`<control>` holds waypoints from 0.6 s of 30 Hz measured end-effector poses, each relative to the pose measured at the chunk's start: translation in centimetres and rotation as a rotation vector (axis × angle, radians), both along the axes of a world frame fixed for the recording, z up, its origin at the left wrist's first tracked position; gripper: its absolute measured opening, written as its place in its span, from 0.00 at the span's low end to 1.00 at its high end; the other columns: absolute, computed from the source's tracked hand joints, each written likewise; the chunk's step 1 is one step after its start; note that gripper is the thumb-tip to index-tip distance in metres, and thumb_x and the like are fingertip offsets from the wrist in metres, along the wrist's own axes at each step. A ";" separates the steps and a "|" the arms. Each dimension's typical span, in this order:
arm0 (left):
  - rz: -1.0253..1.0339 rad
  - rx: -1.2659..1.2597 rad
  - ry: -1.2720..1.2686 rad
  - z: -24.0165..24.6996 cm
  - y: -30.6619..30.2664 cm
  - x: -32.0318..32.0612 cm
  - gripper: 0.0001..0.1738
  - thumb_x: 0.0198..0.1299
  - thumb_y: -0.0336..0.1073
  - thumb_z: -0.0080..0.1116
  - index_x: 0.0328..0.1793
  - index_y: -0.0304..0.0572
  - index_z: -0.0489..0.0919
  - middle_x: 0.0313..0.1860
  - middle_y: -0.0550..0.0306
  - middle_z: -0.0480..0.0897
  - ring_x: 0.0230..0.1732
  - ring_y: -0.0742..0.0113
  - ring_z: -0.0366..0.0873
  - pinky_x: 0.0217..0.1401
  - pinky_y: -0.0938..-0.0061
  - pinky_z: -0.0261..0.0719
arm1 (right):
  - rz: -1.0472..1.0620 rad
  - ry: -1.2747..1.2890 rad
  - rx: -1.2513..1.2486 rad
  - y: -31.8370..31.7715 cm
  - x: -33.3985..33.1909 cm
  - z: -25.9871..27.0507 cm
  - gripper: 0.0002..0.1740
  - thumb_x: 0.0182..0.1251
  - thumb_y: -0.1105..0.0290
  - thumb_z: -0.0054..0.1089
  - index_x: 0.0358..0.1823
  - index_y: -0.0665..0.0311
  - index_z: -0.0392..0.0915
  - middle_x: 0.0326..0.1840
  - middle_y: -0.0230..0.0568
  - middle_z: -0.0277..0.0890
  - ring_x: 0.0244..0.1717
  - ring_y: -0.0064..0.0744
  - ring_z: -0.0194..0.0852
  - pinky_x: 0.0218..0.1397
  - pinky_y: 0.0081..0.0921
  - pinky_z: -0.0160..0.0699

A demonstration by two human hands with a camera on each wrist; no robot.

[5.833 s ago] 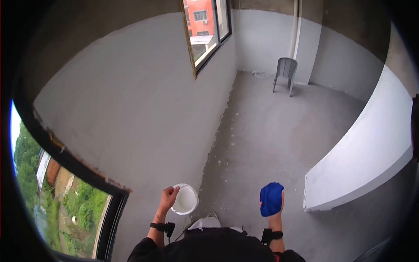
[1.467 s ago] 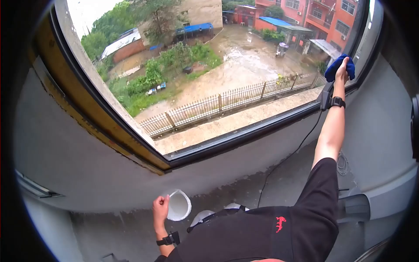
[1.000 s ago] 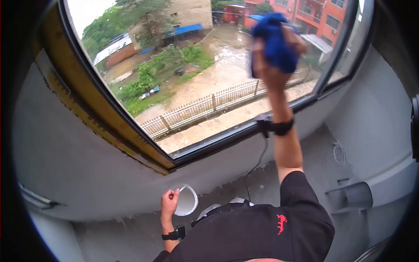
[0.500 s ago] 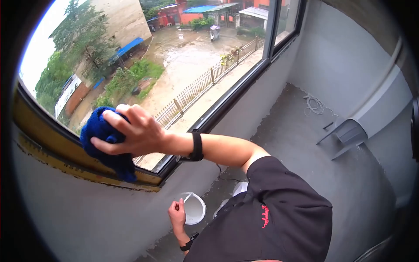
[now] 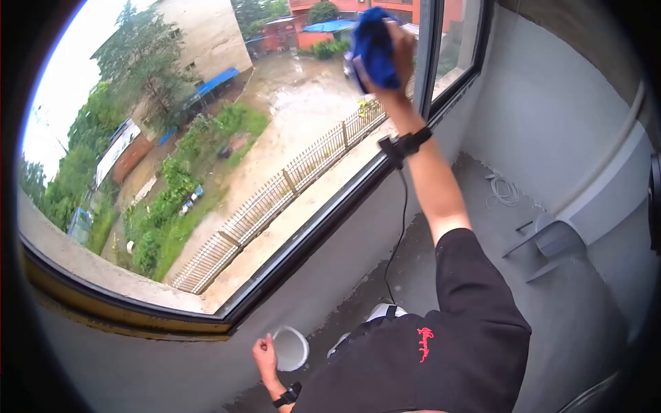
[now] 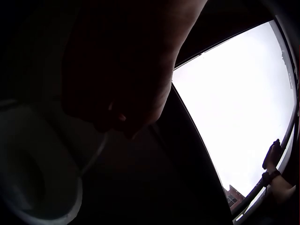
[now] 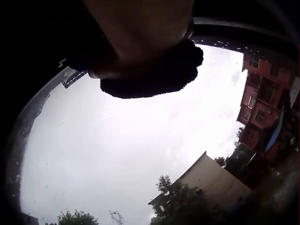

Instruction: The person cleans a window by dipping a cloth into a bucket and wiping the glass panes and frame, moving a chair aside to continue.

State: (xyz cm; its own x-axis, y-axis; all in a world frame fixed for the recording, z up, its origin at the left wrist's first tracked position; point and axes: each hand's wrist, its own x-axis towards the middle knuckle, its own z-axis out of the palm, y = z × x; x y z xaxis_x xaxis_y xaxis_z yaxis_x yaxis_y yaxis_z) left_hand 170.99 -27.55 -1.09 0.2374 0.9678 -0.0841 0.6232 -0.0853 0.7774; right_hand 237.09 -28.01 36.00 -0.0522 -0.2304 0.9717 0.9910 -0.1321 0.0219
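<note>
In the head view my right hand [image 5: 405,58] holds a bunched blue cloth [image 5: 376,49] up at the window pane [image 5: 289,103], close to the upright frame bar on the right. The right wrist view shows the dark edge of the cloth [image 7: 154,84] under the fingers, against bright glass with small drops. Low by the wall, my left hand [image 5: 264,356] grips the thin handle of a white bucket [image 5: 306,351]. That handle [image 6: 97,154] runs from the curled fingers down to the bucket in the dark left wrist view. The inside of the bucket looks pale.
A black window frame [image 5: 303,242] borders the pane above a grey wall [image 5: 358,227]. A cable [image 5: 403,234] hangs from the right wrist camera. Across the floor are a grey chair [image 5: 554,237] and a coil of pale cord [image 5: 505,191].
The right hand has swept the blue cloth from the window's right side to its lower left corner, then back up to the right. The left hand keeps hold of the bucket throughout.
</note>
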 end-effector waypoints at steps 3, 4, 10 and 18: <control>0.063 -0.014 0.009 0.7 0.2 2.3 0.25 0.71 0.42 0.65 0.25 0.34 0.72 0.15 0.63 0.67 0.22 0.76 0.59 0.25 0.70 0.60 | -0.154 0.138 -0.012 -2.9 9.9 0.3 0.37 0.64 0.49 0.67 0.69 0.63 0.69 0.59 0.55 0.75 0.61 0.59 0.73 0.62 0.51 0.75; 0.030 -0.045 0.027 0.7 0.2 2.5 0.25 0.71 0.42 0.66 0.25 0.34 0.72 0.16 0.63 0.67 0.22 0.76 0.59 0.25 0.70 0.60 | -0.198 0.198 -0.010 -3.4 13.0 0.2 0.36 0.66 0.48 0.65 0.68 0.63 0.70 0.59 0.56 0.75 0.61 0.60 0.72 0.63 0.52 0.74; 0.078 -0.112 0.036 2.4 -2.0 3.5 0.25 0.72 0.43 0.66 0.25 0.35 0.72 0.17 0.66 0.68 0.23 0.79 0.60 0.25 0.72 0.59 | -0.225 0.414 -0.054 -5.0 19.4 -1.2 0.35 0.73 0.42 0.56 0.68 0.63 0.72 0.59 0.54 0.77 0.64 0.60 0.71 0.67 0.50 0.73; 0.150 -0.115 -0.032 2.7 -5.1 2.7 0.25 0.73 0.43 0.64 0.26 0.36 0.71 0.17 0.68 0.67 0.22 0.81 0.59 0.25 0.74 0.58 | -0.103 0.291 0.156 -0.9 11.9 0.6 0.29 0.76 0.45 0.60 0.68 0.56 0.75 0.58 0.51 0.77 0.61 0.54 0.70 0.66 0.49 0.71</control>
State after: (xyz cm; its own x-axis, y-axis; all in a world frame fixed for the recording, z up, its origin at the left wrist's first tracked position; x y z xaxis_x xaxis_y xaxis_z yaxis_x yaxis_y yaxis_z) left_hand 173.68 -32.65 1.65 0.0956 0.9770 -0.1908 0.5972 0.0970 0.7962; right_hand 249.03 -28.93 36.61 0.1913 -0.3855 0.9026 0.9341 -0.2110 -0.2881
